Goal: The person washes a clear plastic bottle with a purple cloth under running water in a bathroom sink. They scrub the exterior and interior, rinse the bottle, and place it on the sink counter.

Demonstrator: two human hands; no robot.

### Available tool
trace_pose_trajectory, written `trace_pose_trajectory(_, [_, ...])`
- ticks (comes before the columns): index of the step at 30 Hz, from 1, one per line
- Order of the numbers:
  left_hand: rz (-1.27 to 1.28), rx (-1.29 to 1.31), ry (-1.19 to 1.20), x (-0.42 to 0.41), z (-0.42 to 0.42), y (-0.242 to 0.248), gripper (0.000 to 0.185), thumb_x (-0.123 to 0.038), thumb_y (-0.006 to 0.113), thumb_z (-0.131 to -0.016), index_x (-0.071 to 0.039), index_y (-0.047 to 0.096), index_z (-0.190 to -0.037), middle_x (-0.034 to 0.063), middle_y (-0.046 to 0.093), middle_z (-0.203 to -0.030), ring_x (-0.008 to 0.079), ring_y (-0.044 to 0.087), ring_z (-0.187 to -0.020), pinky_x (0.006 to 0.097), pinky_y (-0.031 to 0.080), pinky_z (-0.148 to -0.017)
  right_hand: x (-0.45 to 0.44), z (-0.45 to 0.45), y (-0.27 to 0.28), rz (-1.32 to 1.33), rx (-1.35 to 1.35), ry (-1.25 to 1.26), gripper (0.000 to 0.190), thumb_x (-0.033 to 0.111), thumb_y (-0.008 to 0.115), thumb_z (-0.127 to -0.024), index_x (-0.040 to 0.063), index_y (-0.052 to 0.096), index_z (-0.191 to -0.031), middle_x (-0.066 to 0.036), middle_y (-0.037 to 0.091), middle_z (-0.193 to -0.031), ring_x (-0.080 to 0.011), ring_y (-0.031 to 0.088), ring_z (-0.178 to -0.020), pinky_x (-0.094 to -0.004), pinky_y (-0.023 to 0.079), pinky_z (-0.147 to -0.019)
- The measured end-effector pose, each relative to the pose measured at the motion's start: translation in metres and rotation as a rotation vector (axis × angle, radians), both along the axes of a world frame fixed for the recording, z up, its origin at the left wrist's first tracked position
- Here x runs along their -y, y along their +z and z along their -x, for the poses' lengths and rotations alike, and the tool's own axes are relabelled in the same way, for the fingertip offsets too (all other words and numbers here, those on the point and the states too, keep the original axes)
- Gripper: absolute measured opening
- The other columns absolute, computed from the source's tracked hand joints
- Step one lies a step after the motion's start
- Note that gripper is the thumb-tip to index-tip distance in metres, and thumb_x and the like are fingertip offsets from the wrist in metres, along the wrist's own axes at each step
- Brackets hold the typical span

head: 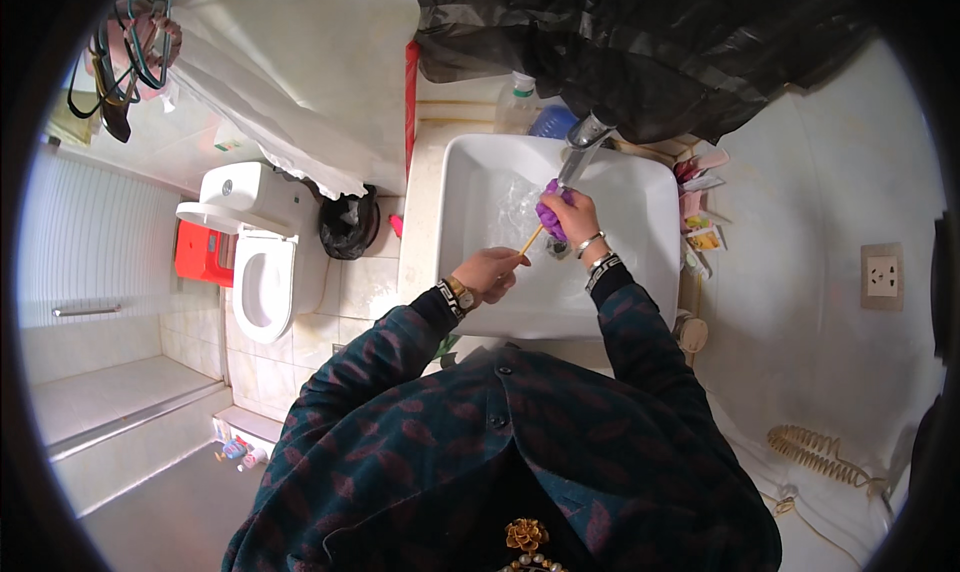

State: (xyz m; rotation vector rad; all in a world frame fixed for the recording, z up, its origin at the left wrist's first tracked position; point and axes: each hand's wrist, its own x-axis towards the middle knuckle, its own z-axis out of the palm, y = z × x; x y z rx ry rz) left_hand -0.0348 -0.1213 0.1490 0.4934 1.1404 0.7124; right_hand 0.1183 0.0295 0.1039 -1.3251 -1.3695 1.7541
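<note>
Over the white washbasin (480, 302), my left hand (487, 273) grips the near end of a thin yellow stick (532, 239). The stick's far end meets a bunched purple cloth or mesh (553, 210), held in my right hand (576, 215) under the spout of the chrome faucet (579, 152). Rippling water shows in the basin left of the cloth. The dark drain (558, 249) lies just below the cloth, near my right wrist. The stick's far tip is hidden by the cloth.
Behind the basin stand a clear plastic bottle (516, 105) and a blue object (553, 121), beneath black plastic sheeting (637, 39). Small packets and tubes (703, 238) line the right side. On the left are a lined trash bin (349, 227) and a white toilet (264, 287).
</note>
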Motion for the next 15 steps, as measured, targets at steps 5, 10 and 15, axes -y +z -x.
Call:
trace_pose_trajectory(5, [-0.045, -0.145, -0.056, -0.004, 0.018, -0.016, 0.019, -0.022, 0.054, -0.093, -0.008, 0.065, -0.099, -0.0051, 0.044, -0.059, 0.0047, 0.037, -0.044, 0.0211, 0.025, -0.04, -0.017, -0.029, 0.001, 0.166, -0.205, 0.217, 0.018, 0.014, 0.064, -0.085, -0.003, 0.065, -0.089, -0.006, 0.064, -0.074, -0.0157, 0.061, -0.059, -0.0297, 0.053, -0.054])
trace_pose_trajectory(10, [-0.147, -0.109, 0.127, -0.021, 0.01, -0.028, 0.018, -0.02, 0.064, -0.088, -0.004, 0.067, -0.095, -0.0006, 0.054, -0.064, 0.005, 0.039, -0.045, 0.0207, 0.026, -0.04, 0.002, -0.004, -0.016, 0.278, -0.537, -0.22, 0.024, 0.018, 0.061, -0.087, -0.003, 0.059, -0.098, -0.01, 0.065, -0.085, -0.0237, 0.066, -0.072, -0.0333, 0.055, -0.064])
trace_pose_trajectory(15, [-0.172, -0.25, 0.304, -0.037, -0.01, -0.036, 0.022, -0.013, 0.067, -0.082, 0.0, 0.065, -0.099, 0.0023, 0.06, -0.068, 0.0056, 0.045, -0.048, 0.0209, 0.03, -0.041, 0.057, 0.037, -0.023, 0.257, -0.351, -0.354, 0.031, 0.029, 0.058, -0.089, -0.001, 0.057, -0.098, -0.014, 0.064, -0.089, -0.0253, 0.065, -0.077, -0.0366, 0.054, -0.071])
